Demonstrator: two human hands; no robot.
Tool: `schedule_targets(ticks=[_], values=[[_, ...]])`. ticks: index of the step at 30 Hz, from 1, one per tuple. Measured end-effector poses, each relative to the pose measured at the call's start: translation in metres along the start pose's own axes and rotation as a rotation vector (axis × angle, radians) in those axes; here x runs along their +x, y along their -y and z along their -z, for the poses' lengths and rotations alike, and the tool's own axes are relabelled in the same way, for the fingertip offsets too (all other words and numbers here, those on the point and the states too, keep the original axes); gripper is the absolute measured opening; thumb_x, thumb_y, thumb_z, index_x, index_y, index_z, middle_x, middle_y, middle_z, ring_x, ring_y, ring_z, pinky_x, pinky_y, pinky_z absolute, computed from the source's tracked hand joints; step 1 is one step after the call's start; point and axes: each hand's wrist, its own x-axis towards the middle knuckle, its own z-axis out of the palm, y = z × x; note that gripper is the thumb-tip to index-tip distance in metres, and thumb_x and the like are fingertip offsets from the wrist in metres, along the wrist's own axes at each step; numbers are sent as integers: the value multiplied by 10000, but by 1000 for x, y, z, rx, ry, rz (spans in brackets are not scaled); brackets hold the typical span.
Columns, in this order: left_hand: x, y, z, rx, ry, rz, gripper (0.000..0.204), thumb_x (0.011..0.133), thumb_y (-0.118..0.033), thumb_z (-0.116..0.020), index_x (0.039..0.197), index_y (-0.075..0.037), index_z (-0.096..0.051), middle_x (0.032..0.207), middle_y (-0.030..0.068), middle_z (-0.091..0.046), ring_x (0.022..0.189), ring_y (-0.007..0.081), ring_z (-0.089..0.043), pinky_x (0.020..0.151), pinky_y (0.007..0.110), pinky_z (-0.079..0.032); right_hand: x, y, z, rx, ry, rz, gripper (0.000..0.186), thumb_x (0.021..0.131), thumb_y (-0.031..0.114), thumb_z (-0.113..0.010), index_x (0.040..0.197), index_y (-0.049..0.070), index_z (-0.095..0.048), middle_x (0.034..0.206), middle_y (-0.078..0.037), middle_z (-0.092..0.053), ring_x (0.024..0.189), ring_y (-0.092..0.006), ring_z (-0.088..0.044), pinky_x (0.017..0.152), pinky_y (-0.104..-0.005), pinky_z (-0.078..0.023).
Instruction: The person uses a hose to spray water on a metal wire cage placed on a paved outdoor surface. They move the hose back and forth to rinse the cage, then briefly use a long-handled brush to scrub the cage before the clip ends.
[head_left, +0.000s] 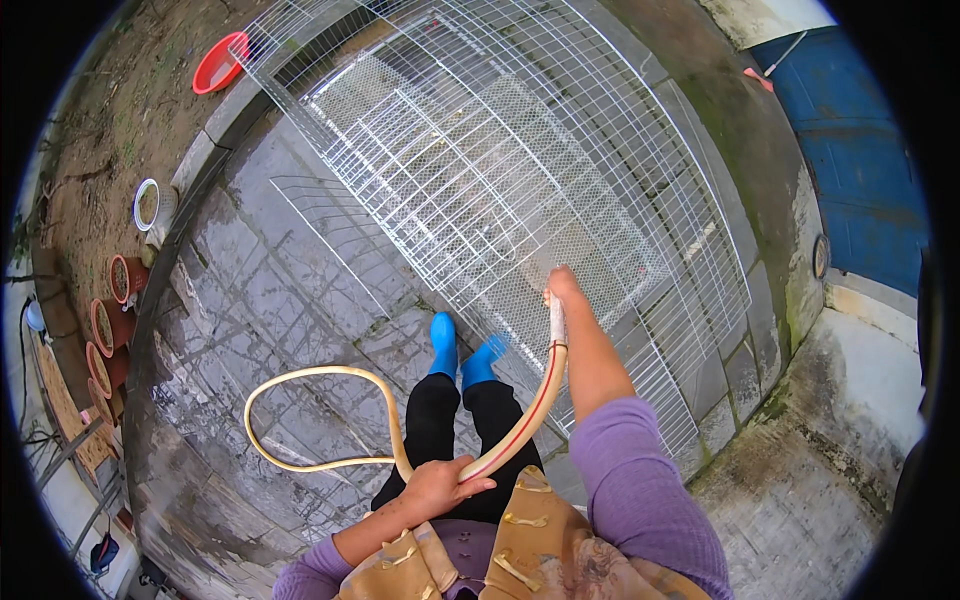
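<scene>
A pale yellow hose (522,432) with a red stripe runs between my two hands. Close to my waist, my left hand (440,488) is closed round it, and a loop of the hose hangs out to the left. Stretched forward, my right hand (563,285) grips the hose near its whitish end, over a large wire cage (470,190). The cage lies on the wet paving, with mesh panels in it and wire sides folded outward. A faint spray seems to come from the hose end toward the mesh; its outline is blurred.
My blue boots (444,345) stand at the cage's near edge. A red basin (220,62) and a white pot (148,204) sit by the left kerb. Several terracotta pots (110,328) line the left edge. A blue metal door (850,150) is at the right.
</scene>
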Motion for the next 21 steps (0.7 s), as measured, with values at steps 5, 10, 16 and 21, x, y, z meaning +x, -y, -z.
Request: schedule_targets(ticks=[5,10,16,21], values=[[3,-1,0,-25,11,-42,540,802,-598,-544,873,-64,-586,604,167,-582,617,374,-599,534,455,-457,10,-6,6,-85,-56,1,298,888,126,-346,1132,-27,-421,660,-174,-548,496,-254,-567,418,-387,-494],[-1,5,3,-32,20,-11,538,799,-599,-548,887,-69,-589,606,169,-582,615,371,-599,538,452,-455,9,-6,2,-50,-89,9,312,887,119,-356,1159,-26,-403,684,-177,-550,500,-254,-566,417,-393,-493],[-4,-10,0,-20,75,-100,566,795,-614,-538,923,-65,-593,622,172,-589,636,371,-606,552,447,-467,18,-35,-2,-293,27,33,370,876,94,-369,1223,-30,-411,775,-192,-587,565,-254,-609,453,-384,-510],[-10,11,-1,-14,26,-20,563,791,-621,-535,880,-69,-600,640,175,-596,641,379,-602,558,454,-465,-7,-20,-11,-40,-27,12,357,879,76,-337,1205,-51,-407,725,-182,-565,523,-234,-582,444,-381,-508]])
